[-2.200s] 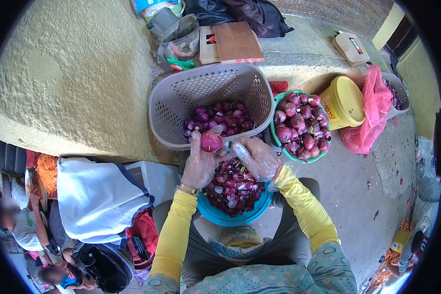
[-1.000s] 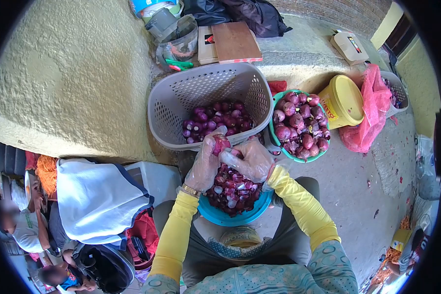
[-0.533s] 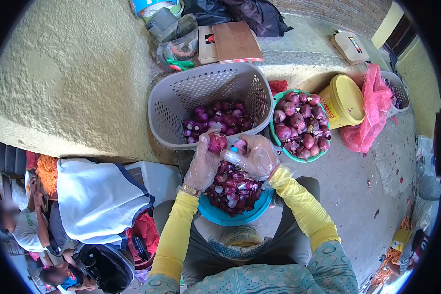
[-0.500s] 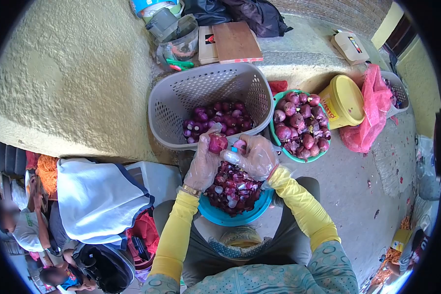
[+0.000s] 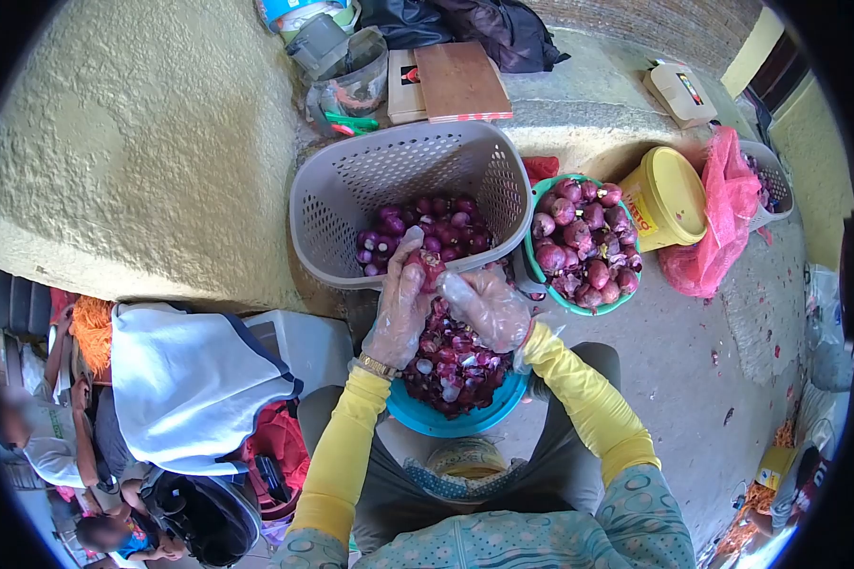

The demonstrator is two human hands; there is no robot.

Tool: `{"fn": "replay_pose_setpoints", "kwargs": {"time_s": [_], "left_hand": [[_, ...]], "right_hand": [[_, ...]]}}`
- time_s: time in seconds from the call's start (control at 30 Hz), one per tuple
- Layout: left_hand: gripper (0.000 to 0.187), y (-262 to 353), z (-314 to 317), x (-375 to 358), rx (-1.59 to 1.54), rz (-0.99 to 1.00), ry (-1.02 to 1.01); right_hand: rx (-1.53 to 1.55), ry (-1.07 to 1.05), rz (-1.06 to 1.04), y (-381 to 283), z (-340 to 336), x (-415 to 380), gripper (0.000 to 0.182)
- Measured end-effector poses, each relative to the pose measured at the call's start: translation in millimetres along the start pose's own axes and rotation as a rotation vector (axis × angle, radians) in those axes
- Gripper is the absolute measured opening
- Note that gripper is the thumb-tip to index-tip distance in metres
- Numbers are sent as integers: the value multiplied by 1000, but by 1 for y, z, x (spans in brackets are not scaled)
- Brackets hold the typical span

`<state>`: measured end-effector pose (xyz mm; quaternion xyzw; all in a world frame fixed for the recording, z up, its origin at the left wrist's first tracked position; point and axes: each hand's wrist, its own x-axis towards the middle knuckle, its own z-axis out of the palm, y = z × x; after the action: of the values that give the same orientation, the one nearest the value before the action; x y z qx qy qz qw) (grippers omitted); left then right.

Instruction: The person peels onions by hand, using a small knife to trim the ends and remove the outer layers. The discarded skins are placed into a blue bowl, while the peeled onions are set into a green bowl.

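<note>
Here in the left hand (image 5: 400, 308), fingers and thumb closed on it, is a small, rounded red onion (image 5: 428, 269): deep pinkish-purple, a paler patch near its top, its lower part hidden by fingers. It sits just above the near rim of the large grey perforated plastic basket (image 5: 327, 213), in front of the rounded, glossy purple onions (image 5: 427, 230) lying inside.

Over comes the right hand (image 5: 489, 308), thumb pointing at the onion, fingers curled; the two hands are close together at the onion, and whether the right one grips anything, I cannot tell. Both wear clear, crinkled plastic gloves, with a gold-coloured watch band (image 5: 378, 367) at the left wrist and yellow sleeves behind.

Right below them, a round blue plastic basin (image 5: 446, 424) carries a heap of dark purple onion skins (image 5: 451, 370), flecked with pale, shiny pieces. Off to the right, just beside the grey basket, a round green plastic basin (image 5: 533, 270) is piled with duller reddish-purple onions (image 5: 584, 232), papery skins on, and a yellow lidded bucket (image 5: 676, 194) stands next to it.
</note>
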<state>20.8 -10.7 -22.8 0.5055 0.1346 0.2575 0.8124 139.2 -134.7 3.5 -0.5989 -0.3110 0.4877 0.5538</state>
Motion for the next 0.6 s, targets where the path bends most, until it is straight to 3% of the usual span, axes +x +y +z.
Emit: {"fn": "replay_pose_setpoints", "kwargs": {"time_s": [0.1, 0.33, 0.4, 0.5, 0.6], "left_hand": [[69, 5, 0, -2, 68, -47, -15], [75, 17, -4, -3, -94, -89, -90], [76, 16, -9, 1, 67, -8, -75], [68, 18, -8, 0, 126, 30, -51], [70, 13, -21, 4, 130, 19, -48]], "right_hand": [[64, -41, -103, 0, -6, 1, 48], [127, -56, -81, -12, -13, -4, 47], [105, -97, -24, -17, -15, -9, 46], [113, -145, -129, -2, -16, -7, 45], [83, -190, -86, -10, -30, -13, 45]]}}
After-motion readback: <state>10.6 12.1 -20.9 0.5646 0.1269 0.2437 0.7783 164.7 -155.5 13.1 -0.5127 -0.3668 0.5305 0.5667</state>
